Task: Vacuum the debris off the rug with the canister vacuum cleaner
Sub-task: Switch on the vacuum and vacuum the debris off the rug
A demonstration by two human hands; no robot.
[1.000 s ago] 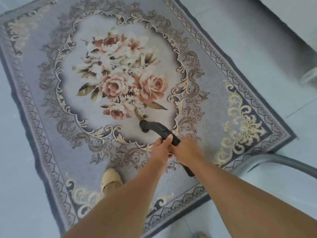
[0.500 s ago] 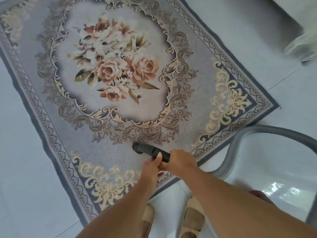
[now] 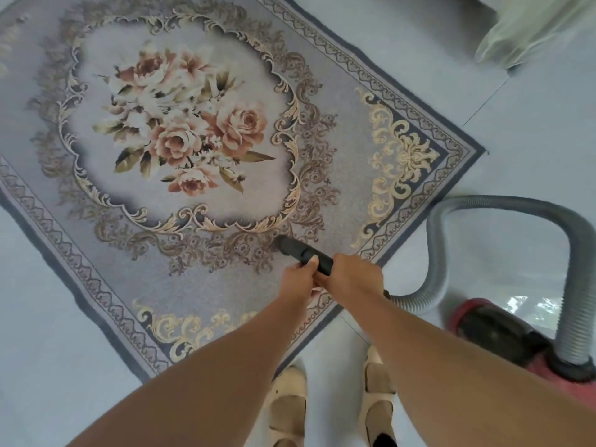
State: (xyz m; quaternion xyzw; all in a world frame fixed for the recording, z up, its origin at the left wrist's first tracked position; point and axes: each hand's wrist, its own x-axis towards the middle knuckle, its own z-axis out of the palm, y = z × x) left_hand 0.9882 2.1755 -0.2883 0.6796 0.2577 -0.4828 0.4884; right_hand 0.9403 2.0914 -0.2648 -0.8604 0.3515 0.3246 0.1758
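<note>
I see the left hand and right hand clamped on the black nozzle, lower centre. Its tip is over the rug.

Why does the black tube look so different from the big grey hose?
The tube is black and smooth; the hose is grey and ribbed. The tube is straight; the hose loops over the floor. The left hand and right hand hold the tube; no hand holds the hose. Both are parts of the red vacuum.
</note>
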